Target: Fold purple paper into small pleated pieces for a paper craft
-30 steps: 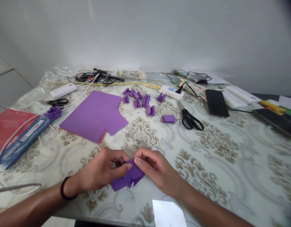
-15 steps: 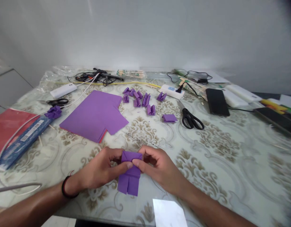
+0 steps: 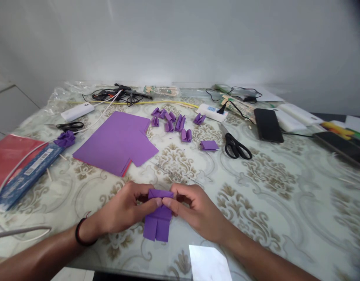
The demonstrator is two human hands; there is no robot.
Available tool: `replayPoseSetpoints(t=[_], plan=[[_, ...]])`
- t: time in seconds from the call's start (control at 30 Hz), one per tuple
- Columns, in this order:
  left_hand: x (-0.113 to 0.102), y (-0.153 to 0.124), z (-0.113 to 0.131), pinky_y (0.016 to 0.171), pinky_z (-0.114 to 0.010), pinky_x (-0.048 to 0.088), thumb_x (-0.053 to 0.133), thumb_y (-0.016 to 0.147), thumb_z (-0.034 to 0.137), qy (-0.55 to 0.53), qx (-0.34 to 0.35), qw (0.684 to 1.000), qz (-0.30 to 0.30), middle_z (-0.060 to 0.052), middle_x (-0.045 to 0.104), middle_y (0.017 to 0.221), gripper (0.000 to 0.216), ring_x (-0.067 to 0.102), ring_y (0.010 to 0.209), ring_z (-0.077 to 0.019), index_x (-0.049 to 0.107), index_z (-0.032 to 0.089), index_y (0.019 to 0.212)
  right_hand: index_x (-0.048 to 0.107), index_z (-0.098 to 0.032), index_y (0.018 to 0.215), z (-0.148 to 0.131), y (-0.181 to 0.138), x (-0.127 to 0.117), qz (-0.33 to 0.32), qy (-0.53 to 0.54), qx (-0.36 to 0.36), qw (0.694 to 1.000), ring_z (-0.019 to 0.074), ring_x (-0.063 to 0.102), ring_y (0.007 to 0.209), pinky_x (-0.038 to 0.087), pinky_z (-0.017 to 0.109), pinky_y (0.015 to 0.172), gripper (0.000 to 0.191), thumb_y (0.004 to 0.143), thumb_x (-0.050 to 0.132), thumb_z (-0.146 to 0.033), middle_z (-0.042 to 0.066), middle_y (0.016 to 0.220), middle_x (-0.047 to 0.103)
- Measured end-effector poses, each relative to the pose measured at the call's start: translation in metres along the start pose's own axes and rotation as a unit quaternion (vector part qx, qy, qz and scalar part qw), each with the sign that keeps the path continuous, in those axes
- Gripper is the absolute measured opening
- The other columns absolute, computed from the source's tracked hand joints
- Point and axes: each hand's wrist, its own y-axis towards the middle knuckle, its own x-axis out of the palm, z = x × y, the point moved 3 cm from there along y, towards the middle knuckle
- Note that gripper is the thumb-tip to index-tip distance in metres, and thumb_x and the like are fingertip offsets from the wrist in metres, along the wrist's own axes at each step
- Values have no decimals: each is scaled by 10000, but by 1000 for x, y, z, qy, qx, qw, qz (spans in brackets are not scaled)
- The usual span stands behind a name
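A strip of purple folded paper [image 3: 156,226] is pinched between my two hands above the front part of the table. My left hand [image 3: 130,208] grips its left side, thumb on the face and fingers behind. From the other side my right hand [image 3: 194,210] holds it the same way, and the two thumb tips nearly meet at the middle. Creases cross the upper part, and a slit splits the lower end into two flaps. Beyond the hands lie several small folded purple pieces [image 3: 186,135] and one flatter folded piece [image 3: 209,145].
Purple sheets [image 3: 109,140] are stacked at left centre, near a crumpled purple paper [image 3: 65,139] and a red and blue packet [image 3: 24,168]. Black scissors [image 3: 236,147] lie right of the folded pieces. A power strip [image 3: 211,112], phone [image 3: 268,125] and cables stand farther back.
The folded paper has shifted very slightly left and its upper edge tilts a little differently. Both hands keep their pinch on it.
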Motion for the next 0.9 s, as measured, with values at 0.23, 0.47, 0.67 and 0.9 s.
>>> replayPoseSetpoints(t=[0.23, 0.47, 0.67, 0.9], plan=[[-1, -1, -5, 570, -226, 315, 639, 1027, 430, -9, 5, 1000, 11, 33, 503, 709, 356, 408, 651, -116, 637, 155, 800, 518, -210, 686, 3, 1, 0, 0, -12, 10, 1000, 144, 499, 629, 365, 262, 562, 490, 942, 747, -559, -22, 653, 540], [-3, -2, -1, 531, -243, 259, 556, 1069, 442, -5, 12, 1000, 18, 55, 355, 640, 499, 300, 599, -107, 481, 177, 654, 564, -212, 679, -1, 0, 0, -12, -13, -7, 1000, 168, 597, 664, 456, 281, 628, 492, 998, 670, -571, 1, 664, 605], [-1, -3, -4, 589, -238, 387, 570, 1081, 405, -35, 14, 999, 17, -7, 634, 767, 328, 506, 661, -125, 741, 147, 974, 584, -209, 681, -2, 1, -1, -9, 0, -17, 1000, 162, 590, 651, 467, 285, 634, 534, 1013, 631, -625, 2, 657, 611], [-3, -7, -1, 925, -362, 608, 765, 980, 216, -121, 110, 986, 17, -106, 706, 1270, 401, 737, 1083, -236, 630, 251, 1357, 583, -213, 686, 1, 3, -6, 21, 23, -33, 999, 160, 586, 645, 483, 306, 659, 551, 1042, 578, -635, -3, 655, 596]])
